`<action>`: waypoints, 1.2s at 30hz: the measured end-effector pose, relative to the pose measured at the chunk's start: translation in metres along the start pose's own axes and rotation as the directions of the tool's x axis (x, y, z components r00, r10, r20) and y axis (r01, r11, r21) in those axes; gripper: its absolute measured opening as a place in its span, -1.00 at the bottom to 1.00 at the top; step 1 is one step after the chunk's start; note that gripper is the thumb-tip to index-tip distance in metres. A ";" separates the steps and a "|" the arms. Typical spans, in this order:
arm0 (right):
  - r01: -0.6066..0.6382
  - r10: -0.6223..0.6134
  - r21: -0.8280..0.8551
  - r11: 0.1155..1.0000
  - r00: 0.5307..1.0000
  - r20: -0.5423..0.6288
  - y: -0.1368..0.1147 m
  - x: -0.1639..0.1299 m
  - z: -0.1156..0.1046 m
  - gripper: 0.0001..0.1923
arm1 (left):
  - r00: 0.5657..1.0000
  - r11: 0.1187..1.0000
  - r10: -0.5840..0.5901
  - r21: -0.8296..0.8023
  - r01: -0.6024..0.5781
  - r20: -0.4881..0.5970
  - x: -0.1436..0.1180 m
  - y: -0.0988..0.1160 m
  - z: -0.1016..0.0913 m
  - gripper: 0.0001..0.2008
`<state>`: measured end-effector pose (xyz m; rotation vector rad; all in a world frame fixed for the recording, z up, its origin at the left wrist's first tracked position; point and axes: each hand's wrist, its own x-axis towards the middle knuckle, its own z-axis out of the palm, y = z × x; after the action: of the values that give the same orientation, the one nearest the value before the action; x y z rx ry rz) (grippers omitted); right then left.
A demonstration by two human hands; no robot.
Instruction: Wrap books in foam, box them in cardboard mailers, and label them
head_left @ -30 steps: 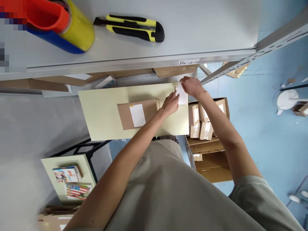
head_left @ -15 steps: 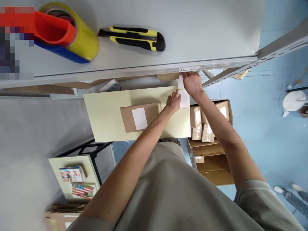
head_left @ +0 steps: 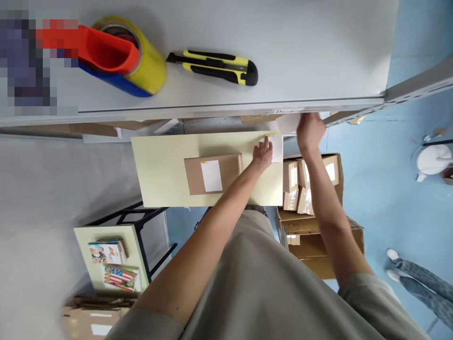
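Left hand (head_left: 262,154) pins white label (head_left: 276,148), long axis upright

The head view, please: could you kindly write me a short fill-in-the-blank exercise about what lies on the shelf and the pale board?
1. The utility knife on the grey shelf is black and ____.
2. The brown parcel on the pale board carries a ____ label.
3. The left hand rests on the ____ board.
4. Beside the knife lies a yellow roll of ____ with a red handle.

Missing words: yellow; white; pale; tape
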<state>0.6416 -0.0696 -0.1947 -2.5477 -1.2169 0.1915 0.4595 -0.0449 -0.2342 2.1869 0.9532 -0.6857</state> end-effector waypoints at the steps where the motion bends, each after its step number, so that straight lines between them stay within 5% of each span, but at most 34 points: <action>1: -0.068 0.072 0.043 0.997 0.993 -0.095 0.002 -0.009 -0.010 -0.53 | 1.000 1.000 -0.018 0.004 0.018 0.016 -0.001 0.003 -0.002 -0.14; 4: -0.075 0.138 0.237 0.968 0.955 -0.261 -0.015 -0.054 -0.041 -0.59 | 0.999 0.995 -0.038 -0.088 0.038 0.001 -0.010 0.006 -0.008 -0.14; 6: 0.029 0.045 0.396 0.918 0.983 -0.177 -0.041 -0.092 -0.060 -0.64 | 0.994 0.952 0.031 -0.299 -0.060 -0.100 -0.027 -0.003 -0.012 -0.19; 8: 0.044 -0.007 0.592 0.805 0.998 -0.066 -0.066 -0.123 -0.073 -0.66 | 0.970 0.805 0.092 -0.557 -0.204 -0.223 -0.059 -0.023 -0.013 -0.32; 10: -0.030 0.014 0.761 0.648 1.000 0.028 -0.085 -0.142 -0.081 -0.65 | 0.961 0.565 0.060 -0.785 -0.255 -0.269 -0.108 -0.053 -0.014 -0.48; 12: -0.131 0.044 0.849 0.511 0.991 0.126 -0.096 -0.148 -0.083 -0.63 | 0.962 0.354 -0.015 -0.901 -0.250 -0.273 -0.167 -0.083 -0.014 -0.52; 15: -0.268 -0.007 0.877 0.398 0.955 0.295 -0.109 -0.146 -0.074 -0.60 | 0.946 0.195 -0.169 -0.950 -0.242 -0.276 -0.250 -0.114 -0.016 -0.55; 20: -0.348 -0.159 0.870 0.349 0.893 0.421 -0.140 -0.152 -0.059 -0.54 | 0.895 0.172 -0.312 -0.946 -0.275 -0.317 -0.318 -0.131 -0.021 -0.60; 28: -0.302 -0.292 0.869 0.391 0.855 0.428 -0.188 -0.177 -0.062 -0.51 | 0.865 0.181 -0.329 -0.924 -0.337 -0.379 -0.357 -0.161 -0.023 -0.71; 36: -0.232 -0.318 0.850 0.472 0.855 0.410 -0.254 -0.206 -0.058 -0.52 | 0.849 0.089 -0.316 -0.904 -0.417 -0.423 -0.396 -0.209 -0.015 -0.73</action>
<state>0.3401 -0.0922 -0.0583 -1.5090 -0.9234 1.2421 0.0637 -0.0965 -0.0316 0.9783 1.0777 0.6789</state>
